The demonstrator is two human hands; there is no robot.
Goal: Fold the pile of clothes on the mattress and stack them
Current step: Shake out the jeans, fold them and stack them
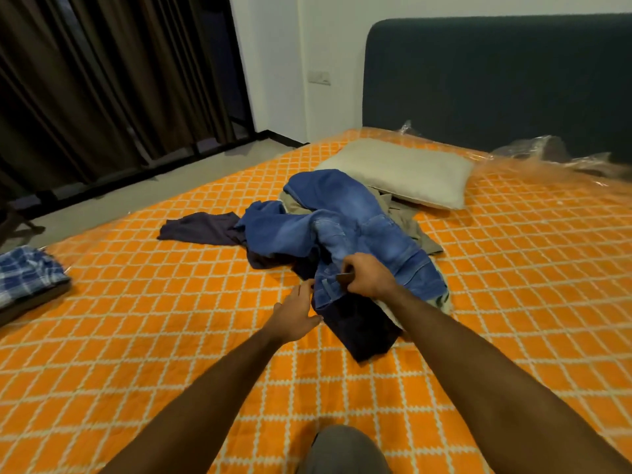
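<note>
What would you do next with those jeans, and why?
Probably lift the blue jeans clear of the pile: the right hand already grips their waistband, the open left hand reaches beside it, and they lie crumpled over other clothes.

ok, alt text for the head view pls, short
A person's right hand grips blue jeans atop a clothes pile on an orange patterned mattress, while the open left hand reaches toward the jeans' edge. A folded plaid garment lies far left; a pillow sits behind the pile.
</note>
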